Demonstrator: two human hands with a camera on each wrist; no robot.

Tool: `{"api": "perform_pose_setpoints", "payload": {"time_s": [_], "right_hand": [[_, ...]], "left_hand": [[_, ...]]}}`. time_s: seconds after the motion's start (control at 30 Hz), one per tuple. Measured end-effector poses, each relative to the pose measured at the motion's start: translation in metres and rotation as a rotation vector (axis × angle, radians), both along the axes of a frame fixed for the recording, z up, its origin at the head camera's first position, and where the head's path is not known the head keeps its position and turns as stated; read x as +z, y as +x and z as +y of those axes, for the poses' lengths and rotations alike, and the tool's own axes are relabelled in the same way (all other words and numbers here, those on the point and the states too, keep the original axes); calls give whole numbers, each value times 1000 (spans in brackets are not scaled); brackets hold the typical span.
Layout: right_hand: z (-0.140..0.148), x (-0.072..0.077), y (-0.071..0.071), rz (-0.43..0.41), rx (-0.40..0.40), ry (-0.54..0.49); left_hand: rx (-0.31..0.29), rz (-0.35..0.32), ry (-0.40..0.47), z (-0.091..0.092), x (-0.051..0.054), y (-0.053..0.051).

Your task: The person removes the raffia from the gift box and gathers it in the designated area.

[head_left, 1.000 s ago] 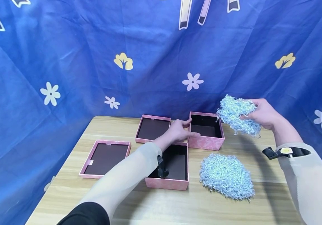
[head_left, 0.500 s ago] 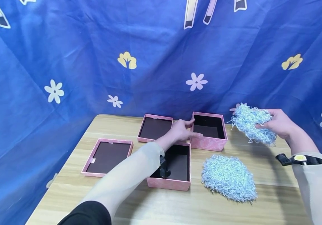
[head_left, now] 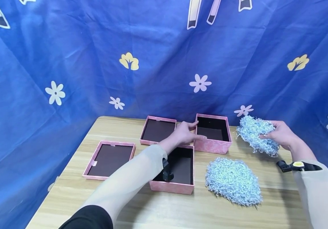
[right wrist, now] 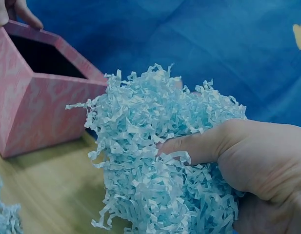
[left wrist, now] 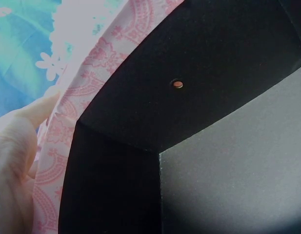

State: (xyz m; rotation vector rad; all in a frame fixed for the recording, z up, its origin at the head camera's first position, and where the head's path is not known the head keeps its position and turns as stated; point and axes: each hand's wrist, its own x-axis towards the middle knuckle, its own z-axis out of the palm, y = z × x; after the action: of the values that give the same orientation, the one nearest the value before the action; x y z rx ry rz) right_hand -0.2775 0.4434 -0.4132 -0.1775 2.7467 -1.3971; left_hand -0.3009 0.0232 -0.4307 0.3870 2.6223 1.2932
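My right hand [head_left: 282, 135] grips a clump of light-blue shredded paper [head_left: 256, 135], lifted over the table's back right. In the right wrist view the thumb presses into this crinkled clump [right wrist: 150, 146], and the other fingers are mostly hidden behind it. An uncovered pink box [head_left: 212, 146] with a black inside stands left of the clump. My left hand [head_left: 185, 133] holds this box at its left side, thumb at the front and a finger at the back corner. A second heap of blue shredded paper [head_left: 232, 181] lies on the table before the box.
Another uncovered pink box [head_left: 172, 187] stands nearer, partly under my left forearm. Two shallow pink lids [head_left: 110, 159] lie upturned to the left, the farther lid [head_left: 158, 130] beside the back box. A blue patterned cloth [head_left: 158, 41] hangs behind the wooden table [head_left: 75, 187].
My right hand has carried the clump rightward and lower, away from the back box. The left hand keeps its place on that box. The head view shifted slightly at first.
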Motion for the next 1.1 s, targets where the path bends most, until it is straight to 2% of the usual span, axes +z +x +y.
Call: {"api": "perform_pose_setpoints", "payload": {"time_s": [0.2, 0.33, 0.47, 0.7, 0.83, 1.1], "right_hand": [[1, -23, -1, -37, -7, 57], [0, -39, 0, -57, 0, 56], [-4, -47, 0, -63, 13, 37], [-8, -52, -2, -64, -13, 103], [-12, -54, -2, -85, -12, 103], [-14, -40, -3, -120, 66, 154]], "left_hand": [[8, -29, 0, 0, -1, -2], [8, -15, 3, 1, 0, 1], [5, -3, -4, 1, 0, 1], [11, -9, -10, 1, 0, 0], [19, 1, -10, 1, 0, 1], [20, -6, -13, 1, 0, 0]]}}
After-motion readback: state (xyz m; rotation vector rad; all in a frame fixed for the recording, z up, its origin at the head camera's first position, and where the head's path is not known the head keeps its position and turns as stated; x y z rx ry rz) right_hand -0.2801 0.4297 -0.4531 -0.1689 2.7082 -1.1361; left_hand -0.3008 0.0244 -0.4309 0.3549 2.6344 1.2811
